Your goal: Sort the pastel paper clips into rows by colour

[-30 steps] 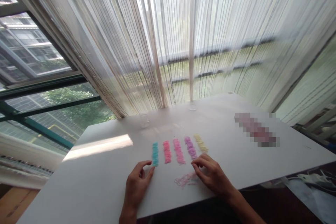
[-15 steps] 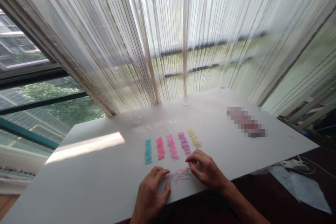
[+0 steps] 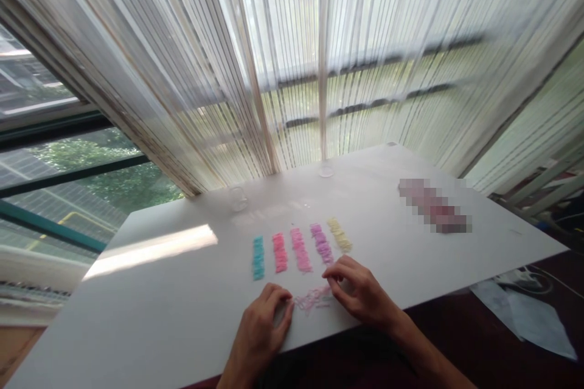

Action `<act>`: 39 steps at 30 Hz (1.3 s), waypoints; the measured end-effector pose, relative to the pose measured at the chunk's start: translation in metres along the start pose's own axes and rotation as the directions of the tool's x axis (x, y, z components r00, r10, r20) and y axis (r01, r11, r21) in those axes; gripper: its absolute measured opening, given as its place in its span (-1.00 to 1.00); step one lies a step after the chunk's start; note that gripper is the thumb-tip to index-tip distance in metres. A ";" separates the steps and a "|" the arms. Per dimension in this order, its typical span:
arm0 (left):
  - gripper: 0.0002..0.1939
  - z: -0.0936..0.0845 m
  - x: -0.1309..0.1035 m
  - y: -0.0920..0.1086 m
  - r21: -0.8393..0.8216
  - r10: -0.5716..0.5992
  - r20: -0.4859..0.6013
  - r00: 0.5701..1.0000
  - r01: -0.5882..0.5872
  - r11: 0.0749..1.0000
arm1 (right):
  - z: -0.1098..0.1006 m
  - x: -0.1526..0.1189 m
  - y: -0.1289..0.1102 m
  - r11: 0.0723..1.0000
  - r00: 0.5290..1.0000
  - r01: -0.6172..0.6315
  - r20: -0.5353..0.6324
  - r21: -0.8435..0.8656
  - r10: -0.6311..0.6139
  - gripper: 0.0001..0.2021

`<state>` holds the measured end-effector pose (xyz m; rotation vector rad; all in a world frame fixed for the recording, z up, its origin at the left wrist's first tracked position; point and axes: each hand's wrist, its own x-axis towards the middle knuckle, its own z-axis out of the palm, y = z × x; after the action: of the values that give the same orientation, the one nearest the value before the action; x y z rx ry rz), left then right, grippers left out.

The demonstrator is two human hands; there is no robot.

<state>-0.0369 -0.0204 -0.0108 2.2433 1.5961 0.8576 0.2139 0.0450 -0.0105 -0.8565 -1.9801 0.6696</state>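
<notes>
At far left, a window (image 3: 68, 173) is showing a leafy tree (image 3: 107, 167) outside; to its right, a sheer striped curtain (image 3: 292, 30) is hanging along the back of the room. Below, a white surface (image 3: 150, 316) is spreading across the view. A patch of sunlight (image 3: 155, 249) is falling on its left part; along the rear, a clear object (image 3: 238, 199) and, farther right, a clear ring-shaped object (image 3: 325, 172) are lying near the curtain. A reddish item (image 3: 435, 206), obscured by pixelation, is resting toward the right, and pale sheets (image 3: 538, 322) are lying below the surface's right edge.

Near the middle, five rows are running side by side: a teal row (image 3: 258, 258), a coral row (image 3: 280, 252), a pink row (image 3: 301, 250), a purple row (image 3: 322, 243) and a yellow row (image 3: 339, 234). In front of them, a loose pale-pink pile (image 3: 312, 301) is lying between the hands. The left hand (image 3: 262, 322) is curving thumb and forefinger toward each other at the pile's left end; the right hand (image 3: 360, 292) is bending its fingers similarly over the right end. Whether either grip is grasping a piece cannot be told.
</notes>
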 end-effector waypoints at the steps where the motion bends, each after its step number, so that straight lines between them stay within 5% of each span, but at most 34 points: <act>1: -0.90 0.000 0.001 0.001 0.006 0.007 0.000 1.000 -0.007 1.000 | 0.000 0.000 0.000 1.000 1.000 0.002 -0.001 0.002 -0.002 -0.84; 13: -0.78 -0.002 0.001 0.001 0.125 0.092 0.062 0.994 -0.099 0.987 | 0.000 0.001 -0.001 1.000 1.000 0.007 -0.021 -0.016 -0.008 -0.85; 39: -0.83 -0.007 -0.008 -0.013 0.069 0.146 0.106 0.984 -0.154 0.986 | 0.000 0.002 -0.002 1.000 1.000 -0.004 0.003 0.007 0.004 -0.84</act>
<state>-0.0525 -0.0244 -0.0148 2.4454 1.4543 0.7172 0.2123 0.0449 -0.0081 -0.8559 -1.9782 0.6801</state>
